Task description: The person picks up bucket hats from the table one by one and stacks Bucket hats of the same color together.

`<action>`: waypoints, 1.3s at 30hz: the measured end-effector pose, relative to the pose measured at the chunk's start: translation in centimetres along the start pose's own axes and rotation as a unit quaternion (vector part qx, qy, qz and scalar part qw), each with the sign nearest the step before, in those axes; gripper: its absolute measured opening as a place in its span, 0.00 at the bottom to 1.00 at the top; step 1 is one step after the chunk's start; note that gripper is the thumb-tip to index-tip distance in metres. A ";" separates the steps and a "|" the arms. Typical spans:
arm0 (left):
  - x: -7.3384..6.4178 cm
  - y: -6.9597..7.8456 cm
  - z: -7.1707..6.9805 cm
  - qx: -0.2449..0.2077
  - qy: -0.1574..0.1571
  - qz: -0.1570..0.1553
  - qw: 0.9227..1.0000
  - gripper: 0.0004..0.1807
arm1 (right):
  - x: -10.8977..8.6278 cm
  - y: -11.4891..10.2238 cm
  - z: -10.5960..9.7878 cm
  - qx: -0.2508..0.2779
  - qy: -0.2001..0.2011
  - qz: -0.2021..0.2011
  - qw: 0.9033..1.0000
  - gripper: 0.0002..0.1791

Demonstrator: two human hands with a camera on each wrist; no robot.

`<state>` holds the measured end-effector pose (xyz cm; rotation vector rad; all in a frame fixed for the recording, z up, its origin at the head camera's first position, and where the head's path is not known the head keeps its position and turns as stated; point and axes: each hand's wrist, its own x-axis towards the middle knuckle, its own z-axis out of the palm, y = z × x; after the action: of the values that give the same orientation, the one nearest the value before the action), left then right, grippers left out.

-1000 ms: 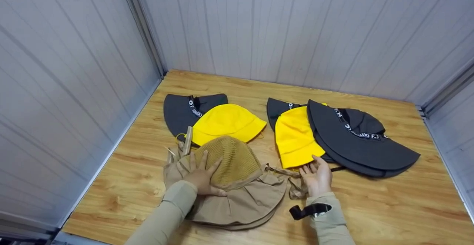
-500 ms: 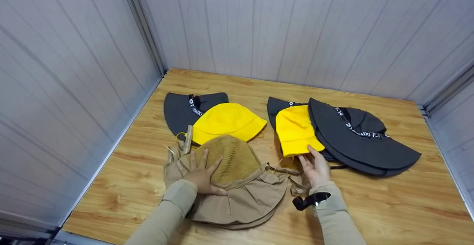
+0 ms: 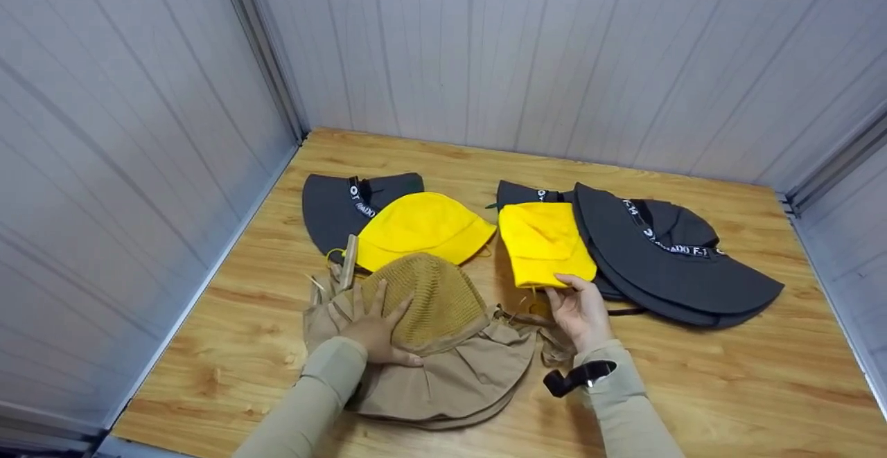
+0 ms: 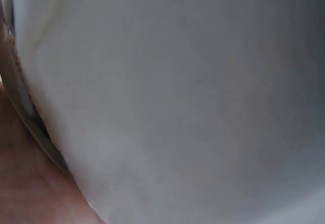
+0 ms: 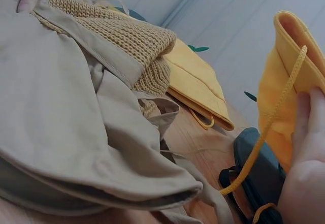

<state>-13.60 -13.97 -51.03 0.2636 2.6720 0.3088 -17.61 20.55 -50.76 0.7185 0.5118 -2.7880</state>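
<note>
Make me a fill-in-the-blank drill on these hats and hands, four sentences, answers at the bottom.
1. The spread hand resting on the tan hat is the person's ____ hand.
2. The held hat, at the fingers of the right hand, is coloured ____.
3. The strap dangling at the right wrist is coloured ____.
4. The lettering on the rightmost dark hat is coloured ____.

Missing words: left; yellow; black; white
</note>
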 end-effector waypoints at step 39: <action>1.1 11.3 -4.6 -0.527 0.011 0.081 0.846 0.50 | -4.3 3.4 2.6 -0.117 -0.109 -0.131 0.978 0.24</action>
<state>-15.05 -3.74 -44.53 0.1183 2.0854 1.7239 -14.07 16.92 -47.39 0.3096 0.9295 -2.9228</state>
